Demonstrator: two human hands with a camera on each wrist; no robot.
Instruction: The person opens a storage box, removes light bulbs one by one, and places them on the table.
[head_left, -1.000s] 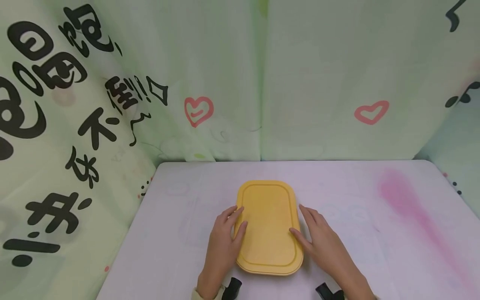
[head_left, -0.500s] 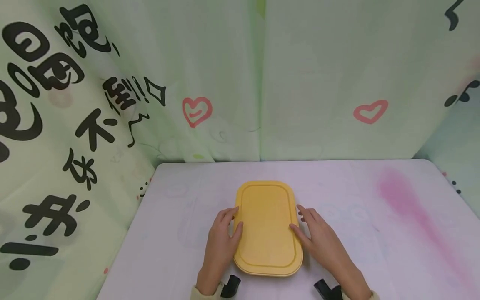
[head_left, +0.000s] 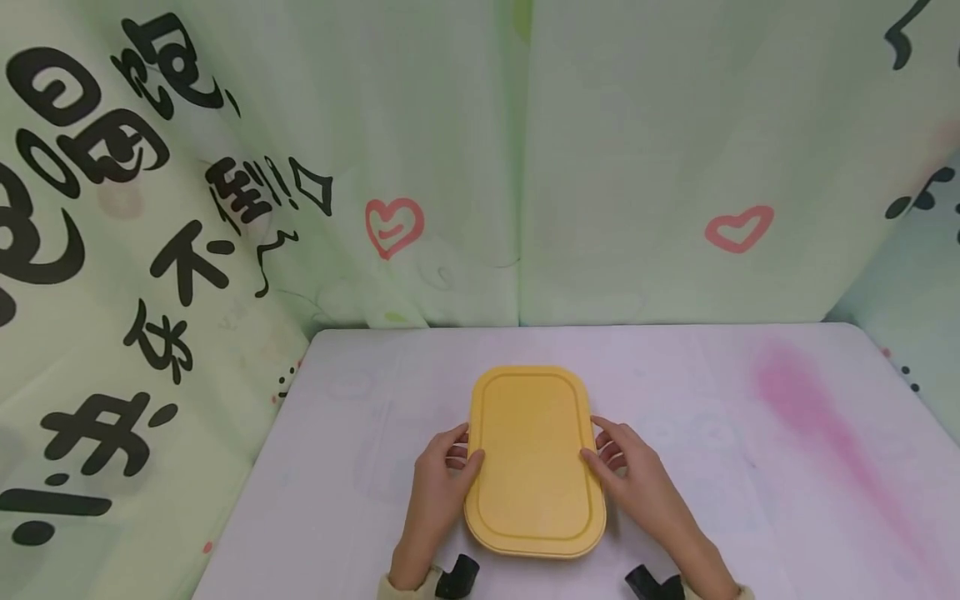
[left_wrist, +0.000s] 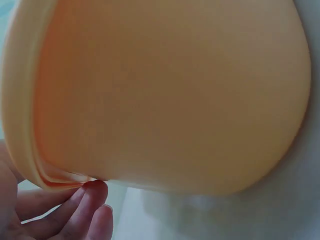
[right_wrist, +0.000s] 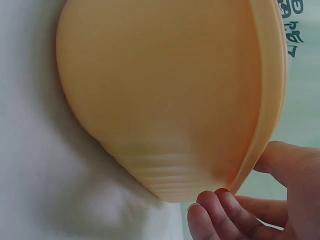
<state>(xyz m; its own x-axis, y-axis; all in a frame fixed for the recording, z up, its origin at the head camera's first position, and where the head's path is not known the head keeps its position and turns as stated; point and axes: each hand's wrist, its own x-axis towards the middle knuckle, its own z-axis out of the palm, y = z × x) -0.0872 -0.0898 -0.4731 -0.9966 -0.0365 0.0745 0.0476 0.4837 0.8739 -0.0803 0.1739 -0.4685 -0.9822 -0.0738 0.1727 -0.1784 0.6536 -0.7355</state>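
A yellow rectangular box (head_left: 534,467) with rounded corners and a grooved lid lies lengthwise in front of me in the head view. My left hand (head_left: 438,487) grips its left edge, thumb on top of the lid and fingers curled beneath the rim. On the opposite edge, my right hand (head_left: 637,483) pinches the rim the same way. From the left wrist view, the fingertips (left_wrist: 95,192) press up under the lip of the box's side wall (left_wrist: 175,100). In the right wrist view the thumb (right_wrist: 280,160) lies over the rim, above several ridges (right_wrist: 165,175) on the wall.
The box is on a whitish table (head_left: 360,533) with a pink smear (head_left: 817,400) on its right side. A pale green curtain (head_left: 622,125) with black lettering and red hearts hangs behind and to the left. Black straps (head_left: 457,577) sit at both wrists.
The fingers of both hands have curled in under the rim, where they lay straighter along the sides before. The box has shifted very slightly left and toward me.
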